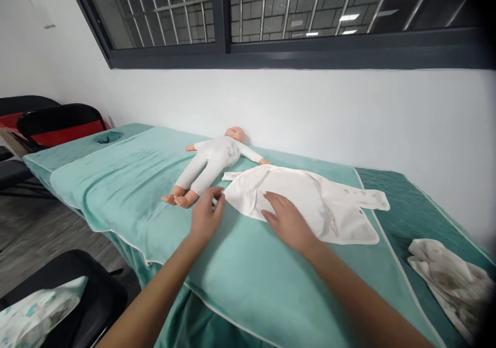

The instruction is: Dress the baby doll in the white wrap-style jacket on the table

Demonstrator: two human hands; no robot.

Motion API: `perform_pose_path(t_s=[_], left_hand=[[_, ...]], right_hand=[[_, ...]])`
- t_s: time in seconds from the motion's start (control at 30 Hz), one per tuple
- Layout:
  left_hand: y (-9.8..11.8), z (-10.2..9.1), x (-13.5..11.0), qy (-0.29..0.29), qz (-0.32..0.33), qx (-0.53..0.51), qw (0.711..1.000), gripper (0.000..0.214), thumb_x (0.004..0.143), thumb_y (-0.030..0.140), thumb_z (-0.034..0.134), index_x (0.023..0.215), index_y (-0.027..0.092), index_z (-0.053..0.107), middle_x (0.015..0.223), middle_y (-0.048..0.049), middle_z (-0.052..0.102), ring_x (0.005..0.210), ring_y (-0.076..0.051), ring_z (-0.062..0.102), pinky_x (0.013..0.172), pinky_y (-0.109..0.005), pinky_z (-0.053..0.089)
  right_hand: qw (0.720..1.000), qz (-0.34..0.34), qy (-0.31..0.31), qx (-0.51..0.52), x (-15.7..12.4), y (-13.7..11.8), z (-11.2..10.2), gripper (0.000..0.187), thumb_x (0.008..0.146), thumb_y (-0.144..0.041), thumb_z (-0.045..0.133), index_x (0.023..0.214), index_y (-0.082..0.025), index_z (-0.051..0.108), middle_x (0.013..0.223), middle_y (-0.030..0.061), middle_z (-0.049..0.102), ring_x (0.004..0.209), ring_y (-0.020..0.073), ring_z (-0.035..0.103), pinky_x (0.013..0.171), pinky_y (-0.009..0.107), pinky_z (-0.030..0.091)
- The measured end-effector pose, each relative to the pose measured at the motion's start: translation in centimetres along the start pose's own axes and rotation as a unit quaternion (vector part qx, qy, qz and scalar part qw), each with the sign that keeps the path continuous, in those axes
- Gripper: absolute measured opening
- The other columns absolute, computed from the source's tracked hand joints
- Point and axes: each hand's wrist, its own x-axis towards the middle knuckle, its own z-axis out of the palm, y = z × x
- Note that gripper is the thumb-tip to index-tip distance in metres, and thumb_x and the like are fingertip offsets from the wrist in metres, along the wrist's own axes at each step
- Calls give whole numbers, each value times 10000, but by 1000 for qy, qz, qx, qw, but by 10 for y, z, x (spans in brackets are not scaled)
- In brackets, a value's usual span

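Note:
A white baby top (302, 193) lies spread out on the green sheet, its sleeve with small dark marks stretching to the right. My left hand (207, 213) pinches the left tip of the top between thumb and fingers. Resting over the near part of the same garment is my right hand (289, 221), fingers stretched out and holding nothing. Just beyond my left hand a baby doll (219, 154) in a white bodysuit lies on its back, arms spread, its bare feet nearest to my left hand.
A green sheet (127, 182) covers the bed along the wall. A crumpled white cloth (449, 275) lies at the right end. A black chair (96, 291) at the lower left bears a printed white packet (42, 312). Red and black chairs (64, 125) stand at the far left.

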Motion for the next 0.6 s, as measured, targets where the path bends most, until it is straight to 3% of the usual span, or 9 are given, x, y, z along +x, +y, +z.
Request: perform_pose_path(t_s=[0.1, 0.2, 0.3, 0.37, 0.43, 0.5, 0.57, 0.6], left_hand=[[-28, -29, 55, 21, 3, 50, 999, 255, 901, 318, 520, 1121, 221, 607, 1107, -73, 681, 1024, -226, 632, 867, -379, 511], [-77, -49, 117, -26, 14, 97, 995, 377, 839, 357, 600, 1189, 219, 603, 1266, -109, 623, 1171, -277, 583, 942, -420, 497], [-126, -55, 160, -87, -111, 53, 989, 513, 780, 490, 668, 1196, 194, 613, 1244, -144, 644, 1020, -272, 664, 811, -383, 551], [-147, -53, 175, -146, -184, -33, 972, 558, 778, 581, 661, 1185, 201, 631, 1150, -136, 700, 924, -257, 697, 728, -352, 566], [-156, -47, 185, -217, -238, -151, 935, 547, 804, 624, 626, 1163, 212, 651, 1069, -123, 736, 898, -257, 710, 715, -356, 581], [-157, -39, 191, -286, -302, -265, 870, 516, 845, 632, 574, 1129, 212, 668, 1016, -115, 752, 868, -262, 717, 725, -394, 596], [-156, -31, 196, -331, -358, -327, 810, 505, 881, 637, 516, 1060, 198, 690, 950, -113, 760, 821, -265, 718, 718, -425, 601], [-154, -28, 198, -342, -374, -338, 793, 509, 897, 633, 490, 1023, 185, 698, 911, -114, 760, 796, -263, 717, 706, -429, 600]], right_hand=[[998, -6, 37, 46, 59, 8, 3, 480, 965, -342, 474, 1422, -196, 485, 1439, 91, 541, 1341, 226, 480, 1151, 395, 365], [994, 37, 62, 84, 139, 23, 18, 560, 954, -339, 483, 1481, -167, 405, 1448, 124, 521, 1331, 245, 494, 1136, 412, 375], [981, 132, 64, 126, 217, 41, 37, 638, 945, -386, 514, 1515, -155, 346, 1397, 152, 557, 1285, 268, 537, 1102, 426, 396], [970, 182, 50, 151, 262, 52, 48, 692, 942, -457, 521, 1530, -156, 315, 1365, 167, 583, 1251, 285, 568, 1078, 444, 412], [961, 212, 33, 173, 297, 58, 57, 773, 913, -550, 544, 1512, -109, 334, 1327, 211, 606, 1196, 315, 605, 1034, 464, 448], [954, 222, 21, 200, 323, 58, 66, 815, 872, -627, 568, 1438, -58, 430, 1294, 259, 618, 1151, 342, 629, 991, 477, 480], [948, 213, 17, 236, 339, 52, 75, 742, 858, -648, 578, 1314, -63, 560, 1263, 262, 638, 1134, 342, 639, 979, 474, 494], [945, 200, 19, 257, 343, 47, 78, 677, 859, -632, 592, 1250, -79, 611, 1235, 246, 659, 1131, 334, 643, 980, 465, 497]])
